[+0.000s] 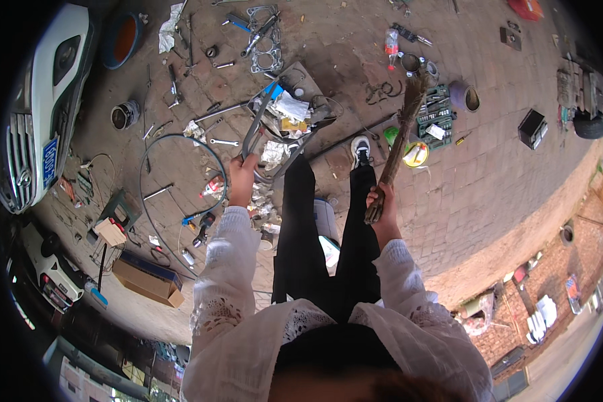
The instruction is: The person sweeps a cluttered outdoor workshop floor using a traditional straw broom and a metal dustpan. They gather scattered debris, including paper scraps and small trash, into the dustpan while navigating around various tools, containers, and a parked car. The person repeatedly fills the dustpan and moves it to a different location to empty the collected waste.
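Observation:
My left hand (242, 177) grips the dark bar handle (255, 128) of a metal dustpan (309, 83). Crumpled white paper (292, 106), a yellow piece and other litter lie heaped in the pan. In my right hand (386, 201) is a worn twig broom (399, 138), held by its thick bound end, its bristles pointing away from me. The bristle end overlaps a green socket set case (434, 118) from this angle; whether it touches the ground I cannot tell. More crumpled litter (264, 198) lies between my left forearm and my leg.
Wrenches (224, 142), a head gasket (265, 40), a plastic bottle (391, 45), and a yellow-rimmed tub (415, 154) are spread over the brick paving. A hose loop (140, 176) lies left of me. A white car (55, 90) stands far left, near a cardboard box (143, 281). Behind my legs is a bucket (325, 216).

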A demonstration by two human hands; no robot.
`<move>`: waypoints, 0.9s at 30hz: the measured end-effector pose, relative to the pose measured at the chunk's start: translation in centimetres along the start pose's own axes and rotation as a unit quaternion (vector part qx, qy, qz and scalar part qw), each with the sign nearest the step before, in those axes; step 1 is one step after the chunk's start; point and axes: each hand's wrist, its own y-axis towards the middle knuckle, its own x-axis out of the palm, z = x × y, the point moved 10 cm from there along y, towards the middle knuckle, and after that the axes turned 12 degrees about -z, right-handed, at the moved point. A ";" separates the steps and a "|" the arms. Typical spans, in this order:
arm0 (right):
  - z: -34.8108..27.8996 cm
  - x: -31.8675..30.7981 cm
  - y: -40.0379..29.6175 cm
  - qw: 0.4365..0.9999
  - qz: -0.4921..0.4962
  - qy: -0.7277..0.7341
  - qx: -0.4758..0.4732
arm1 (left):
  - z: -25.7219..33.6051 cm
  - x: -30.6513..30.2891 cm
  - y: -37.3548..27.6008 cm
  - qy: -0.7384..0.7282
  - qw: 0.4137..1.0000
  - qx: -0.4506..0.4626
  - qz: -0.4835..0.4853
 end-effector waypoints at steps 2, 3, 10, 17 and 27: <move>1.4 -0.3 4.1 0.998 -0.006 0.061 -0.023 | 0.4 1.2 2.8 0.035 0.999 0.005 -0.026; 2.0 -0.7 6.2 0.996 -0.003 0.088 -0.023 | 0.4 1.8 3.9 0.062 0.997 -0.003 -0.035; 7.7 -1.1 15.3 0.998 0.050 -0.025 0.029 | 1.5 6.8 9.7 0.324 0.946 -0.016 -0.017; 13.3 -0.5 9.6 0.975 0.030 -0.187 0.114 | 2.4 12.1 9.4 0.455 0.890 0.024 -0.005; 10.7 1.0 -6.8 0.978 -0.074 -0.121 0.154 | 2.0 10.1 9.0 0.418 0.908 0.007 0.035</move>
